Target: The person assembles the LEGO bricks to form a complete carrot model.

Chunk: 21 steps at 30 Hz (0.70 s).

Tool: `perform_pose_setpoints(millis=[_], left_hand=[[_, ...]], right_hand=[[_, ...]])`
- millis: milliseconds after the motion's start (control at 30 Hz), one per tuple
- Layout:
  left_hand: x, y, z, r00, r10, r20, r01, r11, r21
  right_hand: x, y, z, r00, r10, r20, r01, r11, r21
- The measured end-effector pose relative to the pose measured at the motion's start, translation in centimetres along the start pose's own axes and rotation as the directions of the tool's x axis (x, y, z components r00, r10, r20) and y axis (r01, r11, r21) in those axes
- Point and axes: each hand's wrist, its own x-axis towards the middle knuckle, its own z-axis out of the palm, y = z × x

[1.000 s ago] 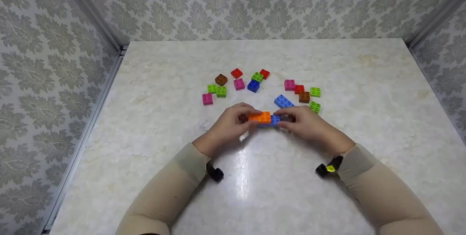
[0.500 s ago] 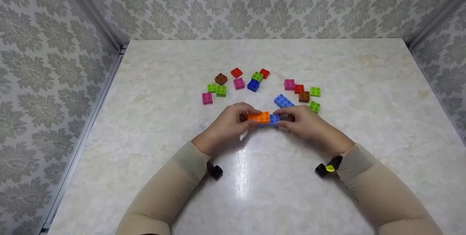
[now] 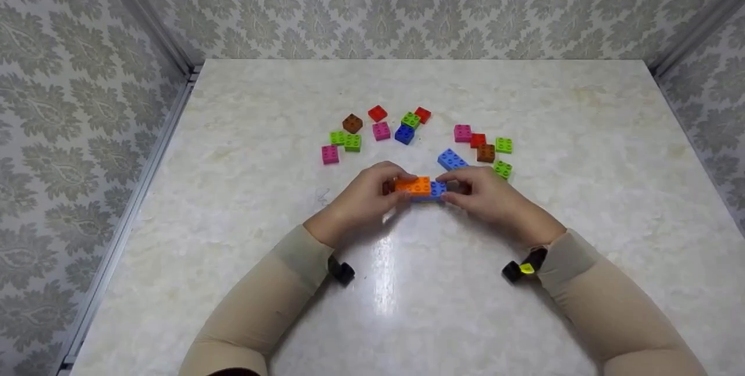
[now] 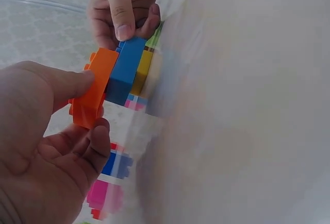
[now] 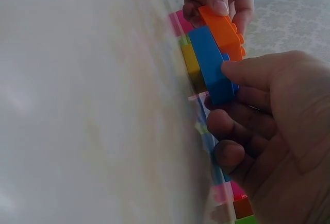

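In the head view an orange brick sits on top of a blue brick, offset to the left. Both wrist views show a yellow brick under the blue one. My left hand pinches the orange brick by its left end between thumb and fingers. At the other end, my right hand grips the blue brick, thumb on its near side. Behind the right fingers lies a separate light blue brick on the table.
Behind the hands, loose bricks lie on the marbled table. A pink brick, a brown brick and green ones are at left, a dark blue brick in the middle, another brown brick at right. Patterned walls enclose the table.
The hands keep their hold on the stacked bricks, with almost no motion. The whole head view has shifted slightly, so everything sits a little higher in the picture.
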Motion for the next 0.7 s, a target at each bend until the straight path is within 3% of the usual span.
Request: perform_pose_setpoints(millis=[100, 200, 300, 500, 700], left_hand=[[0.1, -0.5, 0.0, 0.999, 0.034, -0.01, -0.035, 0.999, -0.011], [0.2, -1.0, 0.0, 0.996, 0.089, -0.024, -0.09, 0.996, -0.009], [0.3, -1.4, 0.0, 0.992, 0.118, -0.046, -0.118, 0.993, -0.005], [0.4, -1.8, -0.2, 0.99, 0.118, -0.077, -0.12, 0.993, -0.017], [0.6, -2.0, -0.2, 0.988, 0.117, -0.1, -0.12, 0.993, -0.022]], right_hand=[[0.0, 0.3, 0.0, 0.993, -0.058, -0.103, 0.06, 0.998, 0.013], [0.1, 0.4, 0.0, 0.966, -0.097, -0.241, 0.104, 0.994, 0.019], [0.2, 0.3, 0.0, 0.941, -0.085, -0.327, 0.081, 0.996, -0.025], [0.3, 0.3, -0.1, 0.943, 0.015, -0.333, -0.058, 0.991, -0.118], [0.4, 0.4, -0.2, 0.943, 0.028, -0.332, -0.09, 0.981, -0.173]])
